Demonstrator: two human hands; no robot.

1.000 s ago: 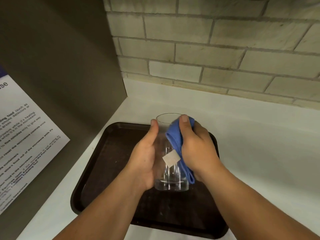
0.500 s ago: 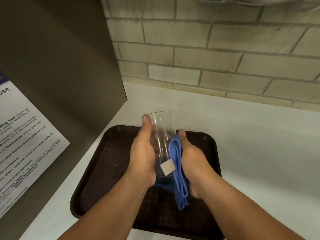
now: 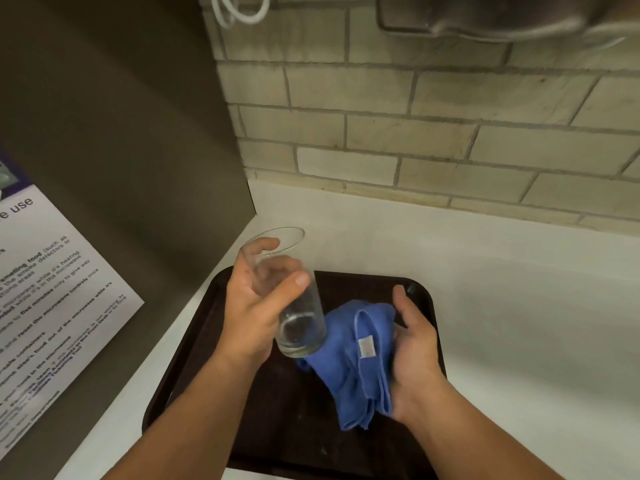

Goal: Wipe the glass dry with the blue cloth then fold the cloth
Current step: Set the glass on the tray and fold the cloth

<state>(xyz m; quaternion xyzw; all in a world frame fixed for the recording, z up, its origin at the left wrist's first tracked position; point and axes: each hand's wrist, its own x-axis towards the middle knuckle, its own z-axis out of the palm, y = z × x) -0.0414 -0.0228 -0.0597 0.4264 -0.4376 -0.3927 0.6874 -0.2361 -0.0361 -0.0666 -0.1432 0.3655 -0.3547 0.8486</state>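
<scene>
A clear drinking glass [image 3: 300,317] is tilted in the air, its mouth up and away from me, its thick base low and toward me. My left hand [image 3: 254,308] wraps around its side. The blue cloth [image 3: 349,362], bunched, with a white label, lies across the palm of my right hand [image 3: 414,348], whose fingers point away from me. The cloth's left edge sits right under the glass base. Both hands are held above a dark brown tray [image 3: 420,289].
The tray lies on a white counter [image 3: 519,306] in a corner. A dark panel with a printed microwave notice [image 3: 52,289] stands on the left. A brick wall [image 3: 415,133] runs along the back, with a grey fixture [image 3: 502,15] mounted high on it.
My left hand has tipped the glass, base toward me, and moved it left. My right hand has come off the side of the glass and now cups the cloth under the base.
</scene>
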